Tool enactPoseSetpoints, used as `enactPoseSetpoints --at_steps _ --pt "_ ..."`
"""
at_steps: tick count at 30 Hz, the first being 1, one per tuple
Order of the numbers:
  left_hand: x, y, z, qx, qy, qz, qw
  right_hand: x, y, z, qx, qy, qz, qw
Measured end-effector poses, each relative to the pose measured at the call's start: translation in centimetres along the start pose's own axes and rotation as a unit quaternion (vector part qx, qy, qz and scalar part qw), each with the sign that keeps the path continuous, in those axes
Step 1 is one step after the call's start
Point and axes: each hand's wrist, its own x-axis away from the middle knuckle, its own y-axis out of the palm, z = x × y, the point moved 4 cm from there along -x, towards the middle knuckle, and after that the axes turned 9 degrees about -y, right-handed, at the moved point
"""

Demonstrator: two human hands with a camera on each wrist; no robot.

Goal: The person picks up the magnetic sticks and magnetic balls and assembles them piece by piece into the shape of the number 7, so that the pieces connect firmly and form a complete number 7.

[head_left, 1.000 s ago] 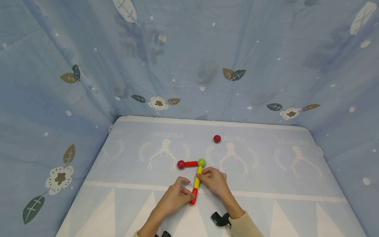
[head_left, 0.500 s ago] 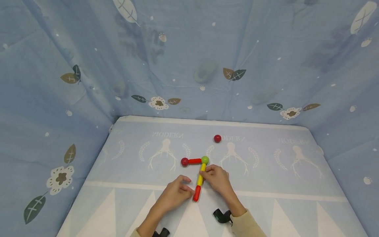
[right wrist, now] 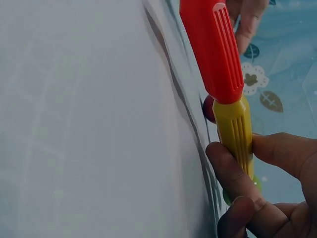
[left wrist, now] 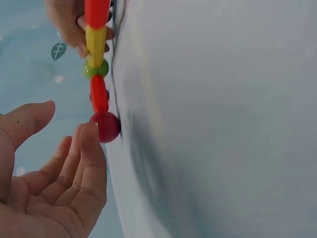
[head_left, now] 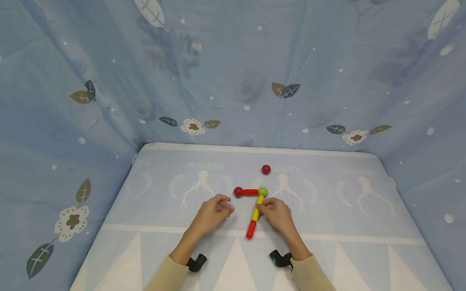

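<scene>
My right hand (head_left: 279, 214) pinches a yellow ridged rod (right wrist: 233, 126) between thumb and fingers. One end of that rod meets a green ball (head_left: 263, 191); a red rod (head_left: 251, 229) continues from its other end, toward me. From the green ball another red rod (head_left: 250, 192) runs left to a dark red ball (head_left: 238, 192). To the left of this joined piece is my left hand (head_left: 212, 214), holding nothing, with thumb and fingers spread apart. In the left wrist view its fingertips overlap the dark red ball (left wrist: 106, 127).
A loose red ball (head_left: 266, 169) lies farther back on the patterned table cover (head_left: 327, 190). Blue printed curtains (head_left: 225, 72) enclose the table's back and sides. Black wrist cameras, the left one (head_left: 197, 262) and the right one (head_left: 280, 258), sit by the sleeves.
My right hand has moved the joined rods and balls right and slightly away from me. My left hand has come off the near red rod and shifted left and forward.
</scene>
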Motion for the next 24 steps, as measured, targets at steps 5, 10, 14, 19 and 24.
enactPoseSetpoints --at_steps 5,10,14,19,24 --pt "-3.3 -0.5 1.9 0.002 0.024 0.026 0.9994 -0.2 -0.2 0.4 -0.015 0.011 -0.004 0.9998" --pt "-7.0 0.2 3.9 0.006 0.047 0.03 0.9984 -0.1 -0.1 0.6 -0.006 0.011 0.0 0.9999" --pt "-9.7 1.3 5.0 0.002 0.054 0.026 0.9982 0.0 0.0 0.4 -0.01 0.006 0.006 0.9999" --pt "-12.7 3.1 6.1 -0.009 0.048 0.005 0.9988 0.0 -0.1 0.6 -0.023 0.018 0.014 0.9995" --pt "-14.5 4.8 6.9 -0.029 0.027 -0.015 0.9991 0.1 -0.1 0.9 -0.036 0.024 0.019 0.9989"
